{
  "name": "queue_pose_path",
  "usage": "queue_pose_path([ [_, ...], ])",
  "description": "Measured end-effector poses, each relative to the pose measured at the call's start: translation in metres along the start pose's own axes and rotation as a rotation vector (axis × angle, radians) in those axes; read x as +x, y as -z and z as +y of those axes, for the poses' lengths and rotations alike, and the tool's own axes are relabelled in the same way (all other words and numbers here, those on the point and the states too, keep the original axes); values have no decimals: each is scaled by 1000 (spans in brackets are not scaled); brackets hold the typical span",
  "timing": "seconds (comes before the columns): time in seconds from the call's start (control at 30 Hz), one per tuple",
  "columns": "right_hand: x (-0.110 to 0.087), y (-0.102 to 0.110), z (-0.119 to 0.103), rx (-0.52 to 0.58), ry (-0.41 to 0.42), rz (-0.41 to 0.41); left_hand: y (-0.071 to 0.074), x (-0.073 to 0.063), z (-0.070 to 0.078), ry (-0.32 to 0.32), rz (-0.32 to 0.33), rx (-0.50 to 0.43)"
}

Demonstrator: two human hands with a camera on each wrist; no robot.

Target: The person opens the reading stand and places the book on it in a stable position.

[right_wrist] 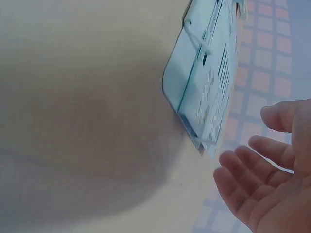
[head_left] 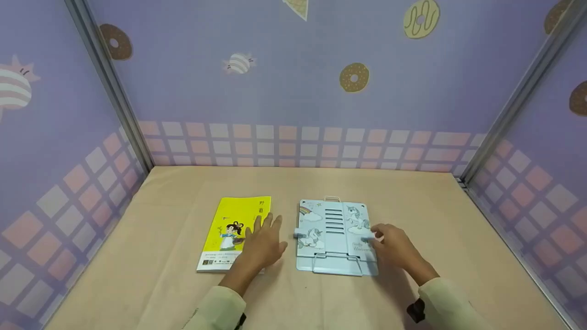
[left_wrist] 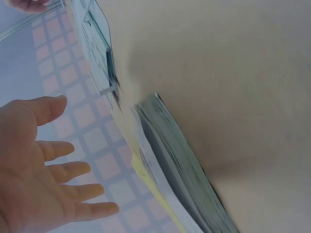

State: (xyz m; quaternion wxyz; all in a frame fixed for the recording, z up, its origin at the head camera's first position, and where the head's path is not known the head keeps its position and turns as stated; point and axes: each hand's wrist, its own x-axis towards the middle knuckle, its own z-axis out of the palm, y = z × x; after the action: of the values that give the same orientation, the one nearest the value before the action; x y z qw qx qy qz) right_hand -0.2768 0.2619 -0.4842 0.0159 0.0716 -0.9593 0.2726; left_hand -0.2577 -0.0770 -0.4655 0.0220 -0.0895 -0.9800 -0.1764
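Observation:
A yellow book (head_left: pixel 215 231) with a cartoon figure on its cover lies at the left of the table. Over its right side hovers my left hand (head_left: pixel 263 243), fingers spread; the left wrist view shows the palm and the thick page edge of the book (left_wrist: pixel 180 165). To the right lies a light blue book stand (head_left: pixel 335 236) with unicorn prints, slots in its middle and a wire page holder at its front. My right hand (head_left: pixel 394 245) is beside the stand's right clip, fingers loosely bent. In the right wrist view nothing sits between those fingers.
A beige cloth covers the table (head_left: pixel 321 302). Purple walls (head_left: pixel 293 91) with sweets and a pink-and-white check band enclose its back and sides. Grey metal posts (head_left: pixel 114 91) stand at the back corners.

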Motion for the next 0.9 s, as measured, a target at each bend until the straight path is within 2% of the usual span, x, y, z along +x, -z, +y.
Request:
queue_pose_path([
  [0.4,-7,-20,-15,39,-76,-103,-18,-3,30,-14,-32,-129],
  [0.67,-10,-29,-20,33,-101,-124,-29,-3,47,36,-117,-187],
  [0.9,-11,-33,-27,42,-124,-137,-40,0,55,63,-168,-254],
])
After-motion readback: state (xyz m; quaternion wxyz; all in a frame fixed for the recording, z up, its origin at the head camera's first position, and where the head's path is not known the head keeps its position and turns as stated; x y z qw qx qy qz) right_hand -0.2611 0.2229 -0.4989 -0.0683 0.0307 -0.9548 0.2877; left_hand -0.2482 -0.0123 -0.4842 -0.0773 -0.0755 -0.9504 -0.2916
